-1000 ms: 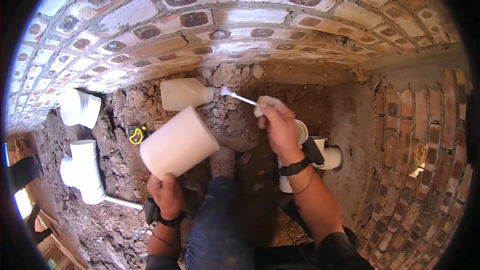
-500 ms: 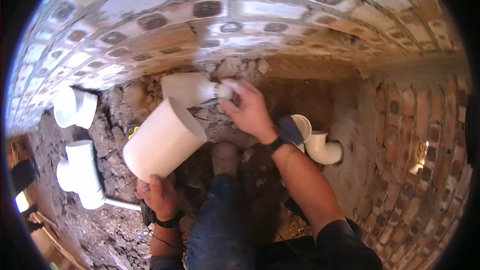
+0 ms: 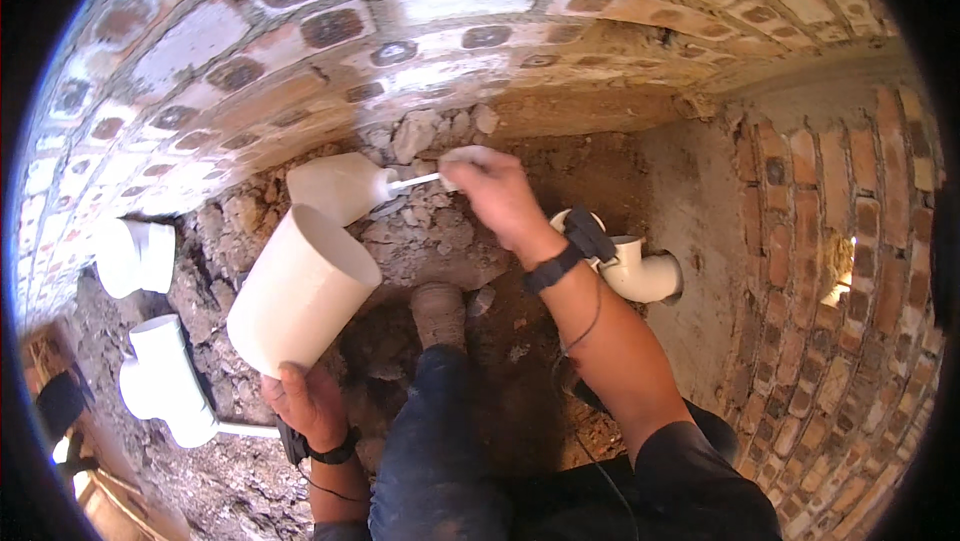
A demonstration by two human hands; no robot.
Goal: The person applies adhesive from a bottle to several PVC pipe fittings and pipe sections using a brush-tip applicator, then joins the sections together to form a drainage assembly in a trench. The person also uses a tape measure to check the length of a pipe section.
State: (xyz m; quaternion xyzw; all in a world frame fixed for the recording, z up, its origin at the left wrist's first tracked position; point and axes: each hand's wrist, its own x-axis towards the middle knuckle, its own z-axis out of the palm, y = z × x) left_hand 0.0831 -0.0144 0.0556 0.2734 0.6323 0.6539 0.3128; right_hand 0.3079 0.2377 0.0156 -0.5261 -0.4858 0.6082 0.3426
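My left hand grips the lower end of a wide, short white pipe piece, its open end turned up and away. Beyond it, a cream-white bottle rests on the rubble beside the wall, partly overlapped by the pipe. With closed fingers, my right hand holds a white cap. From that cap a thin white applicator stem reaches back to the bottle's neck. The stem's far tip cannot be seen.
White pipe fittings lie at left: a short elbow and a branched piece near a thin white pipe. A cream curved pipe meets the plaster at right. Brick walls surround the rubble; my shoe stands in the middle.
My right hand has drawn the cap up and away from the bottle, exposing the white stem. The pipe piece in my left hand sits slightly lower and further left in view.
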